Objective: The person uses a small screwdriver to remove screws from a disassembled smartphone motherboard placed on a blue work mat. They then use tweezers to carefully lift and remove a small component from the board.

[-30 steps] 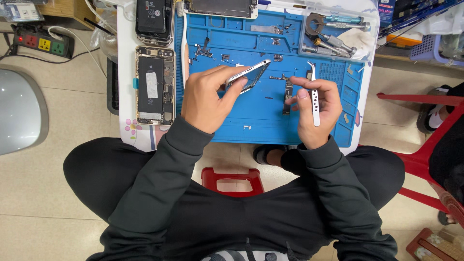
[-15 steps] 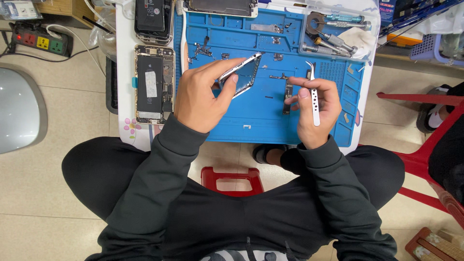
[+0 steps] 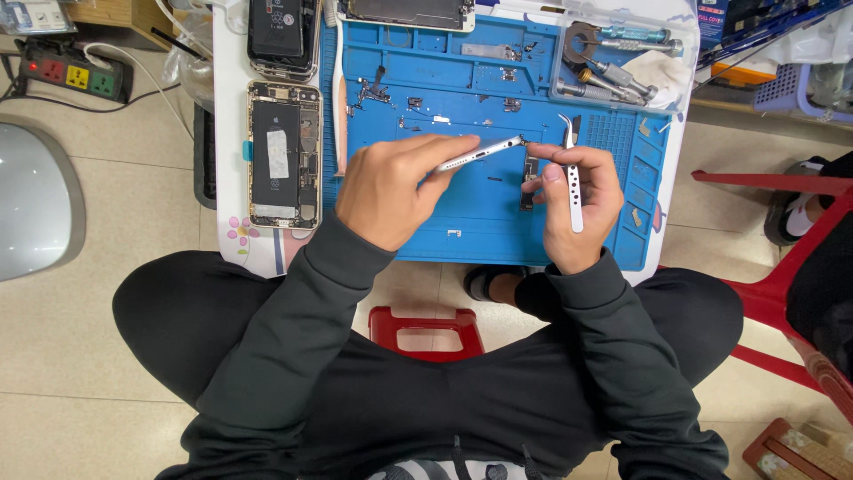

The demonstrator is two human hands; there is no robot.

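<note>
White label strip sits on the opened phone [image 3: 284, 154] left of the blue mat [image 3: 480, 222]. Your left hand [image 3: 391, 188] pinches the phone frame [image 3: 480, 154] edge-on over mid-mat, long axis running left-low to right-high. Your right hand [image 3: 577, 209] grips upright tweezers [image 3: 571, 173]; bare mat lies below.

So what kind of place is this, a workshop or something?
Likely a phone repair bench: a blue repair mat strewn with small parts, an opened phone beside it, and tweezers in the right hand.

A phone repair workshop: blue repair mat [image 3: 498, 222], opened phone [image 3: 284, 156], screwdrivers [image 3: 622, 53].
</note>
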